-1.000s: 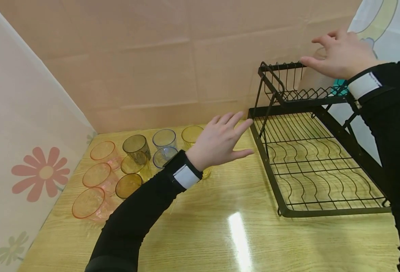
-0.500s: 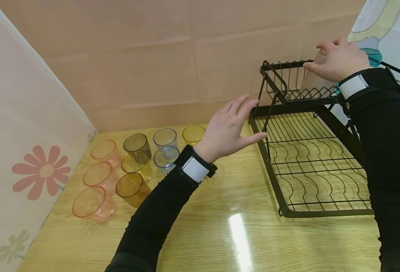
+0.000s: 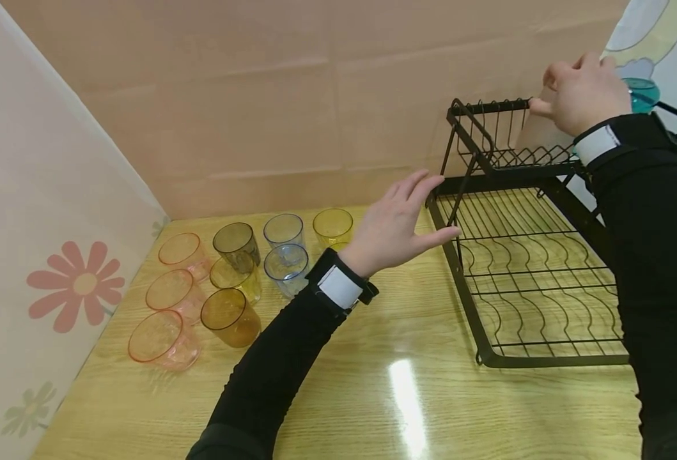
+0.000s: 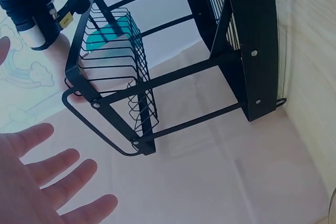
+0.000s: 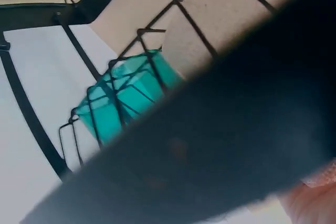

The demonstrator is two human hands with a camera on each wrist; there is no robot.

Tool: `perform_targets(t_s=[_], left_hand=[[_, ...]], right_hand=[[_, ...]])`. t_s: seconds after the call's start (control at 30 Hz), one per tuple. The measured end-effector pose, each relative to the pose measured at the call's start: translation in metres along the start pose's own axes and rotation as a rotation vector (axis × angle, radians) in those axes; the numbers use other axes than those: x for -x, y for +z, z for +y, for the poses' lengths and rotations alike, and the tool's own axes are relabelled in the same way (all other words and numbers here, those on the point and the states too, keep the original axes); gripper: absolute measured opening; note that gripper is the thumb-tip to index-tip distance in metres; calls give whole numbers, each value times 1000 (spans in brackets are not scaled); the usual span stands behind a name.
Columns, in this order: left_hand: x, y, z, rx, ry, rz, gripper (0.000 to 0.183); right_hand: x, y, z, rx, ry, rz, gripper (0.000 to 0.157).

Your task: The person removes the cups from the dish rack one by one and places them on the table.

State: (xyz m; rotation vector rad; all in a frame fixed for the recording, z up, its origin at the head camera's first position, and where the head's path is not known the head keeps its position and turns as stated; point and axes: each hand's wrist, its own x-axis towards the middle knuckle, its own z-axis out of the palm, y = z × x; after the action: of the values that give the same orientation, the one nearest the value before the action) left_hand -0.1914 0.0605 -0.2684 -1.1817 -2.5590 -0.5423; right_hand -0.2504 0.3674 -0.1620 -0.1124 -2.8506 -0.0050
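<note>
On the black two-tier dish rack (image 3: 557,362), a pale, translucent cup (image 3: 539,133) sits in the upper basket. My right hand (image 3: 588,96) grips it from above, thumb on the near left side and fingers bent over the top; the hand itself hides much of the cup. Just right of that hand, a teal glass (image 3: 642,94) shows in the same basket. To the left of the rack, my left hand (image 3: 390,223) hovers with fingers and thumb spread, holding nothing. The left wrist view has its extended fingers (image 4: 68,182) below the basket.
Several tumblers stand on the wooden table at left: pink ones (image 3: 165,338), an amber one (image 3: 231,319), a grey one (image 3: 237,246), blue ones (image 3: 286,265) and a yellow one (image 3: 332,223). The rack's lower wire tier (image 3: 539,291) fills the table's right side.
My right hand has come slightly back, its thumb and fingers closing on the pale cup, and the teal glass has come into sight. My left hand has moved right, toward the rack.
</note>
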Motion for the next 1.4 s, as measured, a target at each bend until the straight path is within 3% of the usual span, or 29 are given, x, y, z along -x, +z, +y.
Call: perform_targets(t_s=[0.2, 0.33, 0.6, 0.73, 0.9, 1.1, 1.23, 1.4], left_hand=[[-2, 4, 5, 109, -35, 10, 81], [-4, 5, 9, 201, -65, 15, 80], [-8, 6, 16, 489, -129, 34, 77], [-5, 10, 17, 675, -205, 67, 72], [2, 17, 12, 921, -272, 127, 64], [7, 22, 12, 1153, -314, 194, 60], [8, 22, 17, 1341, -384, 239, 60], [11, 18, 24, 1502, -410, 279, 61]], right_hand=[[2, -25, -4, -14, 30, 87, 48], [3, -39, -11, -37, 30, 187, 43], [18, -55, -29, -156, -43, 326, 40], [35, -51, -38, -303, -25, 368, 44], [57, -43, -44, -529, -46, 495, 23], [79, -24, -58, -790, -81, 610, 30], [86, -5, -69, -961, -99, 661, 30], [92, 6, -75, -963, -136, 776, 32]])
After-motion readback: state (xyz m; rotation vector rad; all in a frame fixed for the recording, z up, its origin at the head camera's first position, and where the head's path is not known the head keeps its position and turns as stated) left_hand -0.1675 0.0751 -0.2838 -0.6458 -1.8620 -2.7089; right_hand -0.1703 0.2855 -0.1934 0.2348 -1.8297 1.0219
